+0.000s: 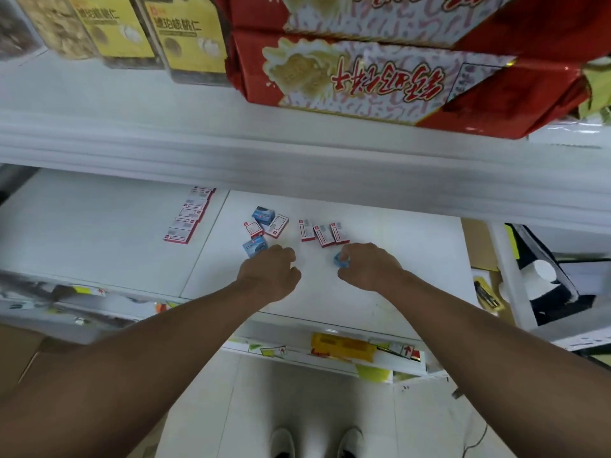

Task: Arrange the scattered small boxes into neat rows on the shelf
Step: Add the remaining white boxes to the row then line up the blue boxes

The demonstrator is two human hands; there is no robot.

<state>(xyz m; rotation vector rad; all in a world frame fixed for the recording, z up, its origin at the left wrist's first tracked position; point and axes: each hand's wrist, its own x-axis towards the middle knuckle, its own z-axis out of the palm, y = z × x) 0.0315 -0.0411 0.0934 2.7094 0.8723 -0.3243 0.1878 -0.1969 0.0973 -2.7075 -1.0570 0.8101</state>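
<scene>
Small boxes lie on the white shelf (380, 292). A neat row of red-and-white boxes (188, 216) runs along the left. A loose cluster holds a blue box (263, 215), two red-and-white boxes (277, 225), and another blue box (254, 246). Three red-and-white boxes (325, 233) stand side by side to the right. My left hand (269, 276) rests curled right beside the near blue box, holding nothing I can see. My right hand (370, 267) is closed around a small blue box (341, 260), just in front of the three boxes.
An upper shelf edge (297, 160) overhangs the work area, loaded with red snack packages (396, 71) and yellow-labelled jars (185, 38). Price tags and a yellow pack (340, 347) sit below the shelf front. A cardboard box (477, 242) stands at the right.
</scene>
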